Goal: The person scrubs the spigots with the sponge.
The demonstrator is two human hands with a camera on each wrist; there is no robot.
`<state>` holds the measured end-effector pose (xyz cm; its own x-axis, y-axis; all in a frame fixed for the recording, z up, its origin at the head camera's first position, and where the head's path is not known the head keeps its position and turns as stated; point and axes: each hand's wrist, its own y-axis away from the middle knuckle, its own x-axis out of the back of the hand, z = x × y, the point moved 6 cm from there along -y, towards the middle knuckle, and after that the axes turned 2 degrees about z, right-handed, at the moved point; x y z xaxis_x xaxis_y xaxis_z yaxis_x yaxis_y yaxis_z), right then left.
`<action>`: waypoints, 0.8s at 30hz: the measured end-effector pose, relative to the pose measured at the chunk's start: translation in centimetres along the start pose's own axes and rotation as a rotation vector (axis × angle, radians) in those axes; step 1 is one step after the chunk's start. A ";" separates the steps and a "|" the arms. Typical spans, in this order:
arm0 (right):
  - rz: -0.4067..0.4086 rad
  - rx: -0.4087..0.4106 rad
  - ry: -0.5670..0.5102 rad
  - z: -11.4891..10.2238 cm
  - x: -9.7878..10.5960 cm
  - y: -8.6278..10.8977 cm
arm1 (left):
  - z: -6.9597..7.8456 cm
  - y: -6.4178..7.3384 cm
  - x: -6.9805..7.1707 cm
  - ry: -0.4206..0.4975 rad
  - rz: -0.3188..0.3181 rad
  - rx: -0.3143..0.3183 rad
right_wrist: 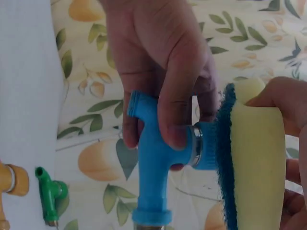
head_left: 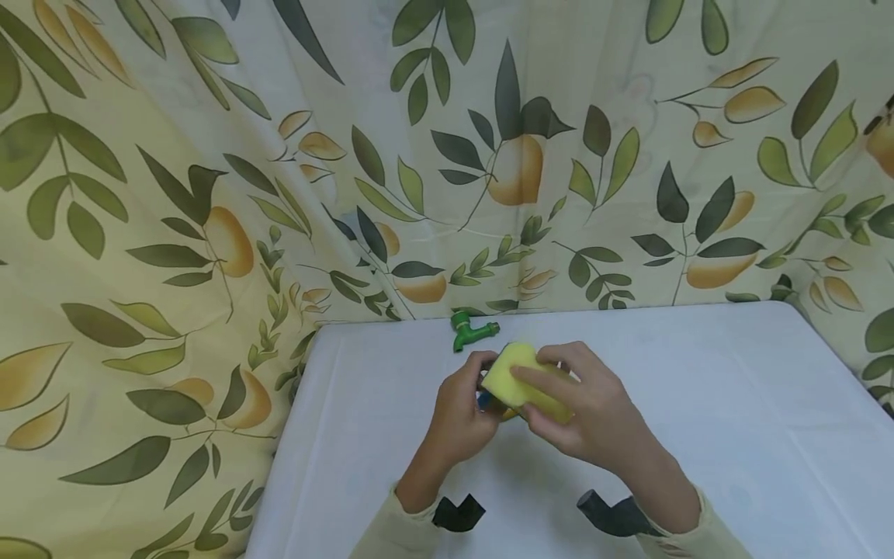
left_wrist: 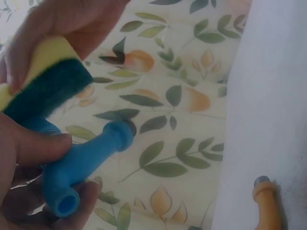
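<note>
My left hand grips a blue plastic tap, thumb on one side and fingers behind; its spout and a metal ring near the knob show in the right wrist view. Yellow foam with a dark green scouring layer makes up the sponge, pinched by my right hand. In the right wrist view the sponge's scouring side touches the ribbed knob end of the blue tap. Both hands are raised over the white table. Seen from the head, the sponge and fingers hide most of the blue tap.
A green tap lies near the table's back edge. An orange-yellow tap lies on the table, mostly covered by the hands in the head view. Behind and to the left hangs a leaf-and-fruit patterned curtain.
</note>
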<state>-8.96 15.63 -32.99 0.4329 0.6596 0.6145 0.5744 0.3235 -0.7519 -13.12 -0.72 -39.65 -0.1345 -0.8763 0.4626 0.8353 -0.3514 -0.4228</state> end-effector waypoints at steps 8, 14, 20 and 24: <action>0.176 -0.260 0.071 1.8 -0.3 1.5 | 1.1 0.2 0.6 -0.017 0.134 -0.107; 0.166 -0.324 0.069 2.6 -1.5 2.6 | 2.2 0.5 1.3 -0.041 0.240 -0.223; 0.180 -0.273 0.021 2.7 -1.8 3.1 | 2.4 0.6 1.6 -0.027 0.250 -0.260; 0.230 -0.300 0.023 3.5 -1.2 2.9 | 2.5 0.6 1.6 -0.018 0.240 -0.295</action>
<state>-10.21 18.17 -36.73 0.5876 0.6756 0.4453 0.6366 -0.0463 -0.7698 -11.53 -1.53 -37.20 0.0575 -0.9403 0.3355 0.6526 -0.2189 -0.7254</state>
